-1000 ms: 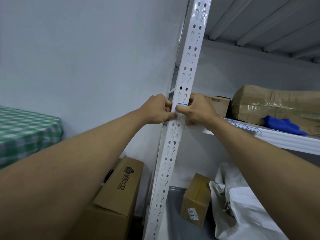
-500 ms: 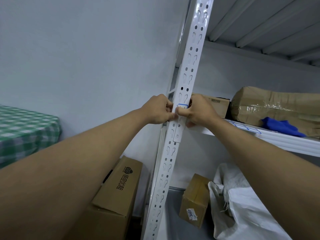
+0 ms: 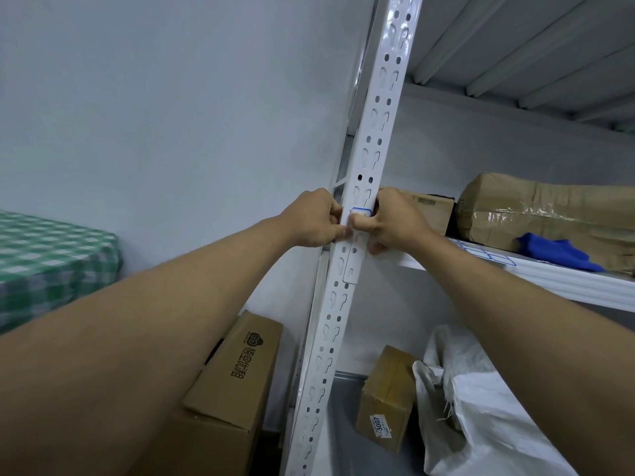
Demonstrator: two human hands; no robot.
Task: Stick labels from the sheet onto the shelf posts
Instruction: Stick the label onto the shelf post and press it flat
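Left hand [image 3: 311,219] and right hand [image 3: 391,223] stay curled round the post [image 3: 369,159], thumbs pressing the blue-edged label [image 3: 360,212] on its front face. Hardly any change; more label shows above the thumbs. Sheet [image 3: 481,253] lies right of post on shelf [image 3: 584,286].

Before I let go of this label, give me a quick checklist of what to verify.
1. Label on the post face: ok.
2. Both thumbs pressing at it, left hand and right hand: ok.
3. Label level: cannot tell, partly covered.
4. Edges fully stuck down: cannot tell.
5. Label sheet on the shelf for the next one: ok.
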